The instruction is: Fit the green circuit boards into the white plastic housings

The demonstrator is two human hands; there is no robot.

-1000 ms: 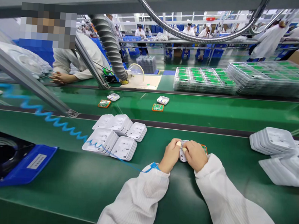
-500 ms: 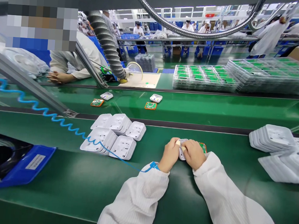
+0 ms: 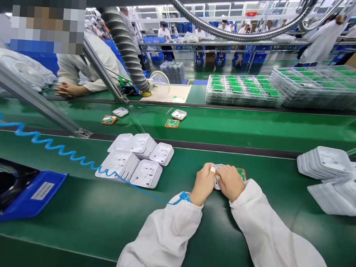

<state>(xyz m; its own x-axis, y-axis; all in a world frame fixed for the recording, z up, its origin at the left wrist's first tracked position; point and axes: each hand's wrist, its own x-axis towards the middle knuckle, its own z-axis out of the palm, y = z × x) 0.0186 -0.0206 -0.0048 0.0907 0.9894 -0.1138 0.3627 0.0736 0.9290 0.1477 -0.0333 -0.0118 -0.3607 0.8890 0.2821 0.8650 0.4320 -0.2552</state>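
Observation:
Both hands meet over a small white plastic case [image 3: 216, 186] on the green work surface [image 3: 147, 225]. My left hand [image 3: 204, 184] grips its left side, fingers closed, with a blue strap [image 3: 183, 197] at the wrist. Curled over its right part is my right hand [image 3: 230, 182], also closed on the case. Pale covers show on fingertips or a thumb between the hands. A green circuit board with an orange edge [image 3: 241, 173] lies partly hidden just behind my right hand. The inside of the case is mostly covered by the fingers.
Stacks of white covers stand at left [image 3: 146, 174] and right [image 3: 325, 162]. A blue coiled cord [image 3: 51, 144] reaches my left wrist. Behind, a belt [image 3: 257, 129] carries cases and boards, with board trays [image 3: 243, 91] beyond. A person's clasped hands [image 3: 72, 90] rest across at left.
The cases and boards on the belt have shifted slightly left. The coiled cord has swung a little. My hands stay almost in the same place on the case.

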